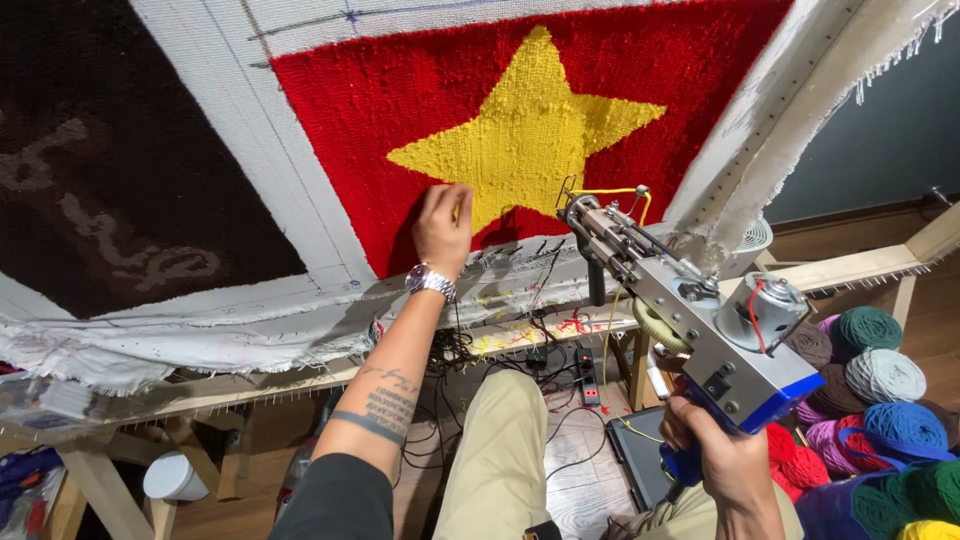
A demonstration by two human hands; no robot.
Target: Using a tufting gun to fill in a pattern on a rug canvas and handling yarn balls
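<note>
Red wool fills most of the stretched cloth (300,190) on the wooden frame (850,268), with a yellow star (525,130) tufted into the middle of the red field (400,90). The person's left hand (443,228) is pressed against the pile at the star's lower left edge, just where yellow meets red, fingers curled and seemingly pinching a bit of yellow yarn, though I cannot tell how firmly. A metal watch (430,282) sits on that wrist. The right hand (725,462) is clenched round the blue handle of a tufting gun (690,310), held low and to the right, away from the cloth. The gun's long axis runs up and to the left from that hand, its needle end pointing at the lower part of the star, close to the cloth but, as far as I can see, not touching it. A yellow strand (612,191) loops through the tip. So the left hand is the one already on the star, with the gun's nose just to its right. Balls of yarn (880,400) in teal, purple, red and blue are heaped to the right of the person's knee, and cables (560,395) tangle on the floor below the frame.
</note>
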